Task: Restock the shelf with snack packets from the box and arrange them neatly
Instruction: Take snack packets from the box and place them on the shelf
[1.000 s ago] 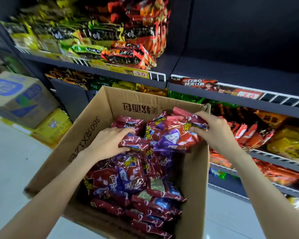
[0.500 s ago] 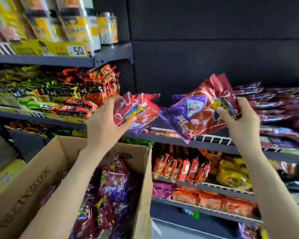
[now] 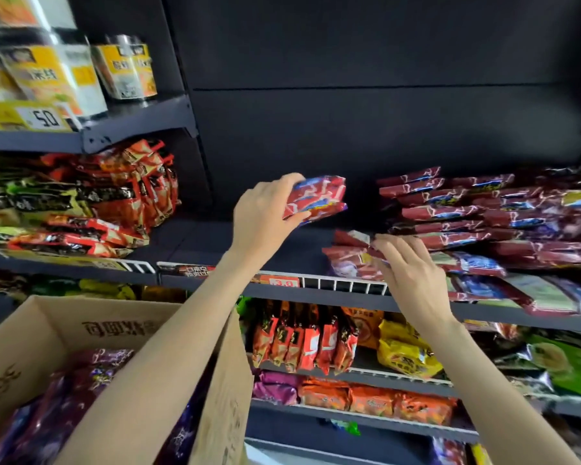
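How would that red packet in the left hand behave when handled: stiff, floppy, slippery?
Probably light: the left hand lifts the red packet by one end. Likely soft, since it sags slightly. Its glossy film looks slippery; the stack leans unevenly.

Not much is readable here. The yellow price tag [image 3: 44, 118] on the top-left shelf edge says "5.0". A red tag [image 3: 284, 282] on the front rail of the middle shelf reads "3.0". The dark label strip [image 3: 190, 272] left of it has Chinese characters, too blurry to make out. The cardboard box [image 3: 114, 325] has upside-down Chinese print, and the jars [image 3: 47, 75] have yellow labels with characters I can't read.
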